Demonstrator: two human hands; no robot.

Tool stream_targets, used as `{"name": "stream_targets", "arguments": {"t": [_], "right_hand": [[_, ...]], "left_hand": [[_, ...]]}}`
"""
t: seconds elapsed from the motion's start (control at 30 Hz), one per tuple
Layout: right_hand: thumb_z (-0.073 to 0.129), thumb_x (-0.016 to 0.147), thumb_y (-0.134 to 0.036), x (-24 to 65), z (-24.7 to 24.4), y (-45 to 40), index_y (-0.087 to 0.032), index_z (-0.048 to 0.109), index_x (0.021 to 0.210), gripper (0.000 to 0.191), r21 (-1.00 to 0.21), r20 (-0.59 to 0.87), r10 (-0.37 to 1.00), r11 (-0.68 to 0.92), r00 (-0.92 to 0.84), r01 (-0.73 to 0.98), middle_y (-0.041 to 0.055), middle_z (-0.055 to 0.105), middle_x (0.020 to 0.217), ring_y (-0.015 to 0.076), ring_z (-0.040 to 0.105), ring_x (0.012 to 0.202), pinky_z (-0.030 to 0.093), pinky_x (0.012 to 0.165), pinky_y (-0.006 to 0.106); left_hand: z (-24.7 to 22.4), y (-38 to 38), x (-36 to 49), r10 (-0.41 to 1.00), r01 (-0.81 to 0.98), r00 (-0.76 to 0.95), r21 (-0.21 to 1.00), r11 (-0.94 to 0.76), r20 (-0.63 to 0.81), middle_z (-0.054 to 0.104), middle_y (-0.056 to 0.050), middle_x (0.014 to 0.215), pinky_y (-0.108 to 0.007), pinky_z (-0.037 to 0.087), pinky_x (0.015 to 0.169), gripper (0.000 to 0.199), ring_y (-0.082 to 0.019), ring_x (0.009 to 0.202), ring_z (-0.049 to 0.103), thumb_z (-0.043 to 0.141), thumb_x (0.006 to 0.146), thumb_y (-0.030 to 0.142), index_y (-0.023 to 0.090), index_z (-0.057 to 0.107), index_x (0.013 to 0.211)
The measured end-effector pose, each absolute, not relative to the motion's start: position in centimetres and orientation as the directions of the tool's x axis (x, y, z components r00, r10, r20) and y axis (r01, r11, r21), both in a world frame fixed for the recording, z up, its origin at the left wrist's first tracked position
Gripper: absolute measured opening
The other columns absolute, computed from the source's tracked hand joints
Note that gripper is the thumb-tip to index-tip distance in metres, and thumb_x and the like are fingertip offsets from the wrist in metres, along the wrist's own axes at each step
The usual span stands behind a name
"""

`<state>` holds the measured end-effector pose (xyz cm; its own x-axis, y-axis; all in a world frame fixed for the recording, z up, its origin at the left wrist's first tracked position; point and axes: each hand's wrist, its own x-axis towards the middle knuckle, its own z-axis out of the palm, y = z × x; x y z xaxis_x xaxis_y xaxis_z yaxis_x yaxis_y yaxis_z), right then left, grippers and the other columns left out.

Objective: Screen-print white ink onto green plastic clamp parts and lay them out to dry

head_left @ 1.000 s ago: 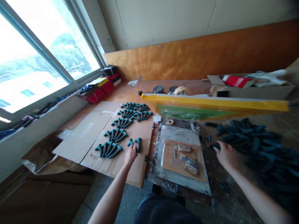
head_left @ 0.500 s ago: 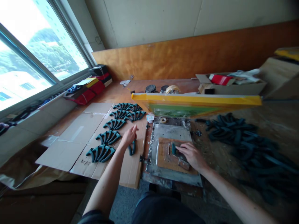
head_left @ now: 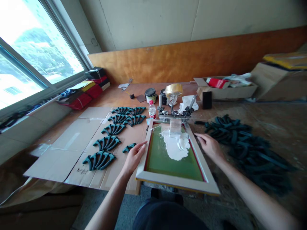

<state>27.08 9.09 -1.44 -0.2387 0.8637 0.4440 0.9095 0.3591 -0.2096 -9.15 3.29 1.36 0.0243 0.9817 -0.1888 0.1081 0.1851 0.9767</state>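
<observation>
Frame (head_left: 177, 181) lies flat near the desk's (head_left: 120, 95) front edge, white paste (head_left: 177, 150) toward its rear edge. Left hand (head_left: 135, 155) at frame's left edge, right hand (head_left: 211, 147) at its right edge, fingers close together on both; cannot tell whether either grips. Green handles (head_left: 99, 158) in rows along the cardboard's (head_left: 56, 159) right side.

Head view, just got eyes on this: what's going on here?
A person has both bare hands at a pale frame: the left hand at its left side, the right hand by its right. White paste lies on the green sheet inside it. Dark green curved pieces sit fanned out in groups on the cardboard at left, and a loose pile of similar pieces lies at right.
</observation>
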Motion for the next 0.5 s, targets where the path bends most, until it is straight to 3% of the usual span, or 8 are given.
{"name": "stream_targets", "arguments": {"t": [0.1, 0.17, 0.3, 0.5], "right_hand": [[0.057, 0.086, -0.032, 24.8, 1.1, 11.8, -0.013, 0.054, 0.126, 0.044, -0.226, 0.493, 0.824, 0.433, -0.281, 0.873, 0.0141, 0.058, 0.12, 0.0261, 0.056, 0.108, 0.047, 0.092, 0.038], [0.068, 0.078, -0.026, 22.2, 1.9, 12.8, -0.015, 0.054, 0.122, 0.048, -0.168, 0.401, 0.823, 0.498, -0.402, 0.851, 0.0135, 0.056, 0.119, 0.0283, 0.051, 0.113, 0.044, 0.095, 0.04], [0.06, 0.08, -0.014, 19.0, 1.1, 11.5, -0.018, 0.059, 0.091, 0.012, -0.12, 0.11, 0.864, 0.503, -0.492, 0.856, 0.0059, 0.063, 0.09, 0.0213, 0.056, 0.087, 0.046, 0.076, 0.03], [0.046, 0.076, 0.0, 21.1, 0.0, 6.2, -0.017, 0.059, 0.081, 0.021, -0.109, 0.09, 0.646, 0.763, -0.758, 0.638, 0.0059, 0.062, 0.083, 0.0193, 0.054, 0.082, 0.04, 0.073, 0.029]], "left_hand": [[-3.8, 2.5, -8.9, 0.964, 0.266, -0.01, 0.928, 0.26, -0.268, 0.064, 0.001, 0.07, -0.023, 0.043, 0.057, 0.075, -0.014, 0.061, 0.057, 0.055, 0.08, 0.056, 0.017, 0.04, 0.142], [-5.7, 2.6, -8.7, 0.96, 0.409, -0.06, 0.871, 0.273, -0.273, 0.062, 0.002, 0.068, -0.023, 0.043, 0.059, 0.071, -0.015, 0.061, 0.057, 0.054, 0.082, 0.052, 0.02, 0.039, 0.143], [-6.9, 3.0, -8.7, 0.962, 0.529, -0.074, 0.807, 0.262, -0.264, 0.064, 0.001, 0.072, -0.024, 0.044, 0.063, 0.061, -0.017, 0.068, 0.06, 0.049, 0.085, 0.047, 0.024, 0.042, 0.141], [-7.0, 2.9, -8.8, 0.963, 0.502, -0.084, 0.823, 0.264, -0.258, 0.068, 0.0, 0.078, -0.025, 0.046, 0.066, 0.056, -0.018, 0.075, 0.063, 0.049, 0.085, 0.047, 0.023, 0.05, 0.136]]}}
